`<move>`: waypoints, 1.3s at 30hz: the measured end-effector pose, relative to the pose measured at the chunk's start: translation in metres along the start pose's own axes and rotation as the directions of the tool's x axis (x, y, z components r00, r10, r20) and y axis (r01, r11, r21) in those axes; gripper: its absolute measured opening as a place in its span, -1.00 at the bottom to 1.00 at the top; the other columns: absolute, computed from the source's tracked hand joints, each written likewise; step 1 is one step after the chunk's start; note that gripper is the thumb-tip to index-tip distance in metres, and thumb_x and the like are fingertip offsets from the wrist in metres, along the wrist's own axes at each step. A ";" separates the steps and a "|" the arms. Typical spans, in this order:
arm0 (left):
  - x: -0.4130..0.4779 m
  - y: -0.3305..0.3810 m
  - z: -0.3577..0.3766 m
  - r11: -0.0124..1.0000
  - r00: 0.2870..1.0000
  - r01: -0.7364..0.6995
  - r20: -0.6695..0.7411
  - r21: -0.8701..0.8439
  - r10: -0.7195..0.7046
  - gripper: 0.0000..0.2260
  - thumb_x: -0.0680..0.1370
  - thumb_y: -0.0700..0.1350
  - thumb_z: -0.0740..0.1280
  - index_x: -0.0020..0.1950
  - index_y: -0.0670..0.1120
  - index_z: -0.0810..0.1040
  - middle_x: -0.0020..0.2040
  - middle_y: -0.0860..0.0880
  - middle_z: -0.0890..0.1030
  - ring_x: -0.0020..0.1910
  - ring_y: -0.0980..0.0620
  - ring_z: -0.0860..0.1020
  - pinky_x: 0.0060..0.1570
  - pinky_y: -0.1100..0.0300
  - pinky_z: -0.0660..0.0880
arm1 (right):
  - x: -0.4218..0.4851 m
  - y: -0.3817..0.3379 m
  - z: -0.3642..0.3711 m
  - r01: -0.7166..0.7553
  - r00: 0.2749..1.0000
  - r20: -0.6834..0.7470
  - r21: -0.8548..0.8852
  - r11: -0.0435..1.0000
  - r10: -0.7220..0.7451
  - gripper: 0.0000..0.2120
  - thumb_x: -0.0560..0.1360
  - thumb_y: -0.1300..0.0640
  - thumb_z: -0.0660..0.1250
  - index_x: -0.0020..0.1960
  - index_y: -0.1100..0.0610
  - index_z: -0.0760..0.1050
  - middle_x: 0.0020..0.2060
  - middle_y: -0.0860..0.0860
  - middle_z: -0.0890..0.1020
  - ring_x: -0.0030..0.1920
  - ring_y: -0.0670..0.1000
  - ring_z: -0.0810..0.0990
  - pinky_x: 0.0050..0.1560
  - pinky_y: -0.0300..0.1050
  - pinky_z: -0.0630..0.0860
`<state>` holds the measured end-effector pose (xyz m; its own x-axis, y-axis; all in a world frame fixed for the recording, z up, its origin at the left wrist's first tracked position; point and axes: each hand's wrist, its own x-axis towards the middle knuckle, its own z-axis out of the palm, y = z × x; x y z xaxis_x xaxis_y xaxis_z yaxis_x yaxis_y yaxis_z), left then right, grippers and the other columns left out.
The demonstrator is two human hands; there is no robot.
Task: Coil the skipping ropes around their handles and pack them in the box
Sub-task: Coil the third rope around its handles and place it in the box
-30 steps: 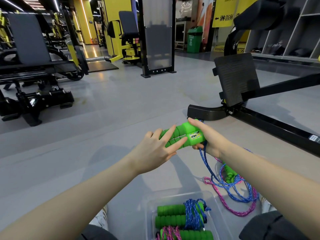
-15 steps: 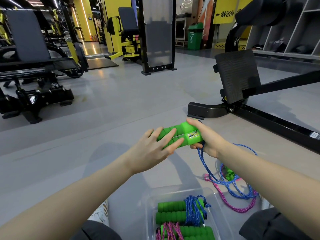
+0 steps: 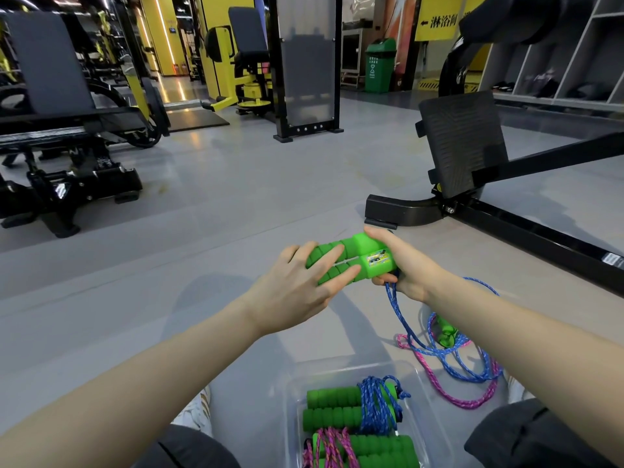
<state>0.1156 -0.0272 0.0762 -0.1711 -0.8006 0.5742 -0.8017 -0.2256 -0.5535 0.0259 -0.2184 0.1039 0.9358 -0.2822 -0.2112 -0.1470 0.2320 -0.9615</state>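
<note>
Two green foam handles (image 3: 358,258) lie side by side between my hands, above the grey floor. My right hand (image 3: 403,265) grips their thick ends, where a blue rope (image 3: 400,319) hangs down. My left hand (image 3: 304,288) lies over the ribbed ends with its fingers spread along them. The blue rope runs to a loose heap on the floor, tangled with a pink rope (image 3: 449,390) and another green handle (image 3: 445,332). A clear plastic box (image 3: 290,400) near my knees holds a blue-roped coiled pair (image 3: 354,407) and a pink-roped pair (image 3: 358,450).
A black gym machine frame with a ribbed footplate (image 3: 462,143) stands just beyond my hands on the right, its rail (image 3: 540,238) running to the right edge. A black bench machine (image 3: 60,130) stands far left. My dark-trousered knees (image 3: 526,437) flank the box.
The handles and both hands have stayed nearly in place, shifting slightly left in view. The hanging blue rope has swung and a loop now shows to the right of my wrist.
</note>
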 end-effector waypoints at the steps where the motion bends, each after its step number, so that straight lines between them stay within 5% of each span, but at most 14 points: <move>1: -0.001 0.000 0.001 1.000 1.000 0.001 0.010 -0.007 -0.001 -0.64 0.59 -0.03 0.16 0.39 0.01 0.33 0.29 -0.18 0.35 -0.03 -0.27 0.56 -0.12 -0.02 0.53 | 0.000 0.000 0.001 -0.003 1.000 0.002 -0.005 1.000 0.003 -0.68 0.48 -0.09 0.29 -0.32 0.11 0.42 -0.55 0.02 0.38 -0.65 -0.06 0.14 -0.62 -0.29 0.18; 9: -0.005 0.001 0.004 1.000 0.999 -0.028 0.016 0.004 0.028 -0.58 0.53 -0.12 0.19 0.40 0.00 0.30 0.27 -0.16 0.34 -0.14 -0.20 0.55 -0.33 0.10 0.46 | -0.002 0.001 0.001 -0.027 0.999 0.039 -0.022 0.999 0.028 -0.65 0.42 -0.19 0.32 -0.33 0.07 0.43 -0.52 0.00 0.38 -0.62 -0.06 0.13 -0.57 -0.27 0.14; 11: -0.006 -0.006 0.003 0.998 0.998 -0.054 0.012 0.021 0.054 -0.57 0.53 -0.17 0.17 0.40 -0.02 0.29 0.28 -0.18 0.33 -0.13 -0.21 0.55 -0.30 0.10 0.44 | -0.001 -0.001 -0.002 -0.023 0.997 0.068 0.008 1.000 0.023 -0.54 0.43 -0.33 0.19 -0.31 0.06 0.43 -0.52 0.00 0.34 -0.61 -0.05 0.12 -0.48 -0.21 0.08; 14: -0.004 -0.018 -0.001 0.999 1.000 0.029 0.005 0.021 -0.029 -0.57 0.52 -0.17 0.21 0.39 -0.01 0.30 0.28 -0.20 0.37 -0.15 -0.21 0.55 -0.30 0.09 0.47 | 0.003 -0.002 -0.011 0.019 0.999 0.044 0.062 0.998 -0.021 -0.35 0.47 -0.42 -0.06 -0.04 0.11 0.48 -0.41 0.09 0.44 -0.59 -0.01 0.13 -0.42 -0.18 0.13; 17: 0.000 -0.032 -0.004 0.976 0.980 0.196 0.001 0.091 -0.197 -0.60 0.51 -0.14 0.22 0.35 -0.01 0.35 0.21 -0.20 0.53 -0.19 -0.19 0.54 -0.35 0.12 0.40 | 0.001 0.001 -0.014 0.105 0.991 -0.048 -0.267 0.958 -0.122 -0.40 0.56 -0.29 -0.09 0.05 0.15 0.51 -0.38 0.14 0.53 -0.66 -0.02 0.19 -0.44 -0.15 0.22; 21: -0.009 -0.059 -0.005 0.934 0.958 0.285 -0.031 0.215 -0.286 -0.60 0.48 -0.17 0.32 0.33 -0.04 0.42 0.17 -0.21 0.58 -0.21 -0.18 0.54 -0.35 0.13 0.36 | -0.002 0.003 -0.019 0.133 0.990 0.061 -0.692 0.710 -0.126 -0.79 0.56 0.06 0.22 -0.08 0.20 0.50 -0.48 0.08 0.45 -0.58 -0.08 0.34 -0.52 -0.28 0.32; 23: -0.019 -0.071 -0.008 0.921 0.958 0.285 -0.038 0.267 -0.285 -0.59 0.46 -0.20 0.35 0.31 -0.05 0.46 0.17 -0.22 0.57 -0.21 -0.18 0.53 -0.35 0.12 0.35 | 0.004 0.004 -0.033 0.044 0.999 0.042 -0.899 0.435 -0.014 -0.87 0.52 0.19 0.21 -0.19 0.18 0.45 -0.44 0.10 0.49 -0.52 -0.08 0.45 -0.47 -0.29 0.35; 25: -0.026 -0.077 -0.014 0.921 0.968 0.246 -0.026 0.303 -0.250 -0.56 0.43 -0.23 0.38 0.31 -0.06 0.48 0.17 -0.22 0.57 -0.22 -0.18 0.52 -0.36 0.13 0.33 | 0.011 0.001 -0.048 -0.101 0.995 -0.101 -0.994 0.038 -0.008 -0.84 0.55 0.15 0.15 -0.13 0.12 0.49 -0.18 0.20 0.62 -0.18 0.08 0.61 -0.27 -0.21 0.37; 27: -0.030 -0.076 -0.018 0.929 0.976 0.200 0.020 0.313 -0.217 -0.48 0.38 -0.25 0.40 0.33 -0.05 0.44 0.18 -0.21 0.56 -0.21 -0.18 0.52 -0.35 0.14 0.34 | 0.014 -0.009 -0.054 -0.219 0.971 -0.205 -0.969 -0.111 -0.127 -0.73 0.60 0.05 0.07 0.04 0.13 0.51 0.03 0.19 0.60 0.06 0.16 0.56 -0.10 -0.12 0.37; 29: -0.032 -0.073 -0.019 0.928 0.973 0.202 0.046 0.312 -0.227 -0.44 0.35 -0.27 0.41 0.34 -0.05 0.42 0.19 -0.21 0.55 -0.20 -0.18 0.51 -0.35 0.14 0.33 | 0.016 -0.031 -0.049 -0.203 0.957 -0.212 -0.977 0.062 -0.197 -0.72 0.60 0.04 0.04 -0.04 0.13 0.48 -0.08 0.17 0.65 -0.13 0.11 0.61 -0.13 -0.12 0.44; 31: -0.031 -0.076 -0.019 0.921 0.970 0.215 0.041 0.326 -0.241 -0.45 0.34 -0.27 0.41 0.32 -0.06 0.46 0.18 -0.21 0.56 -0.21 -0.17 0.50 -0.35 0.14 0.30 | 0.023 -0.061 -0.030 -0.055 0.930 -0.174 -0.937 0.345 -0.325 -0.78 0.57 0.16 0.06 -0.12 0.19 0.45 -0.30 0.17 0.65 -0.49 -0.03 0.56 -0.41 -0.24 0.44; 33: -0.030 -0.080 -0.019 0.916 0.967 0.223 0.042 0.333 -0.251 -0.48 0.35 -0.27 0.41 0.30 -0.07 0.52 0.17 -0.22 0.56 -0.22 -0.16 0.49 -0.35 0.14 0.27 | 0.029 -0.094 -0.007 0.126 0.865 -0.168 -0.840 0.528 -0.473 -0.79 0.54 0.27 0.06 -0.09 0.23 0.47 -0.36 0.18 0.58 -0.62 -0.11 0.49 -0.55 -0.32 0.40; 36: -0.028 -0.080 -0.022 0.915 0.965 0.225 0.050 0.334 -0.256 -0.50 0.35 -0.26 0.41 0.30 -0.07 0.54 0.17 -0.22 0.57 -0.23 -0.17 0.50 -0.35 0.14 0.25 | 0.029 -0.142 0.028 0.366 0.746 -0.088 -0.774 0.516 -0.660 -0.78 0.55 0.29 0.07 -0.02 0.26 0.50 -0.22 0.15 0.55 -0.34 0.06 0.56 -0.22 -0.08 0.56; 39: -0.030 -0.079 -0.027 0.918 0.964 0.233 0.049 0.320 -0.262 -0.50 0.37 -0.26 0.42 0.31 -0.07 0.53 0.18 -0.22 0.57 -0.22 -0.18 0.51 -0.35 0.14 0.27 | 0.030 -0.163 0.033 0.245 0.702 -0.032 -0.927 0.284 -0.711 -0.83 0.51 0.29 0.13 -0.04 0.21 0.49 -0.08 0.14 0.56 -0.04 0.18 0.53 0.00 0.05 0.48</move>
<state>0.1684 0.0291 0.1188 0.0728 -0.7398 0.6689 -0.5929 -0.5714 -0.5674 0.0889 -0.2346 0.2600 0.7514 -0.3933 0.5298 -0.1097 -0.8662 -0.4874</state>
